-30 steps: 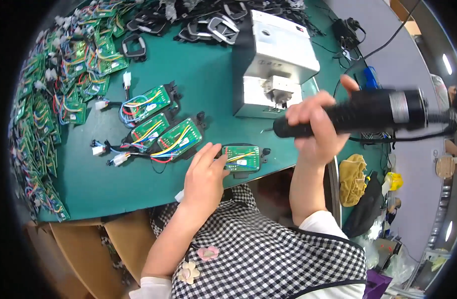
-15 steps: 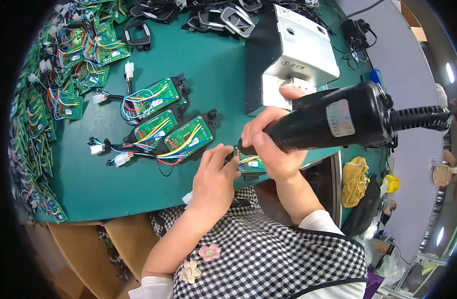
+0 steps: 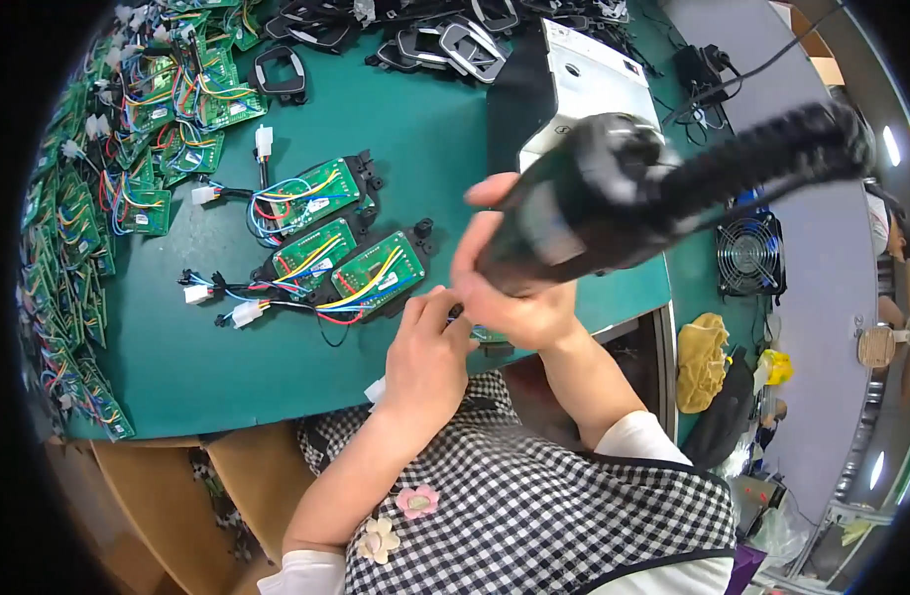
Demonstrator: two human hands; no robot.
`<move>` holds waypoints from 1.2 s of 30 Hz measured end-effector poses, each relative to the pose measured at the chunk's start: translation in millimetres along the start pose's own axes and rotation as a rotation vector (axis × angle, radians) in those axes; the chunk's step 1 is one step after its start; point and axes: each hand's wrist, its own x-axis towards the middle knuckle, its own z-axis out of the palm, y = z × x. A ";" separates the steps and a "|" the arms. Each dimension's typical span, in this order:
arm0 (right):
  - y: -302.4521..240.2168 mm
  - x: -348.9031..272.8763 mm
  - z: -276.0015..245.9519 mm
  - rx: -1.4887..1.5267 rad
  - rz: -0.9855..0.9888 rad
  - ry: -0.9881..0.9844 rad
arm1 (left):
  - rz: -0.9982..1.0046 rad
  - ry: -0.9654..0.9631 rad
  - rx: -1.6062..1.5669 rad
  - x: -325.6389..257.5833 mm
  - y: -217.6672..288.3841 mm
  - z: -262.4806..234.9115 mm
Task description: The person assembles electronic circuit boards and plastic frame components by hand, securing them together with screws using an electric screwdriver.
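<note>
My right hand grips a black electric screwdriver, tilted with its tip pointing down at a small green circuit board near the table's front edge. That board is mostly hidden under both hands. My left hand rests on the board's left side and pins it to the green table. Just left of my hands lie three green circuit boards in black holders, with coloured wires and white plugs.
A white box-shaped device stands behind the screwdriver. Black frames lie at the back. Many wired green boards are heaped along the left edge. A small black fan and yellow cloth sit at the right.
My right hand brought the screwdriver down and left from beside the white device to the small board. It now stands steeper, closer to the camera. My left hand stayed on the board.
</note>
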 end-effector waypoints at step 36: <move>-21.4 -50.0 -0.6 0.179 -0.153 0.381 | 0.097 0.025 0.023 23.6 -17.9 0.1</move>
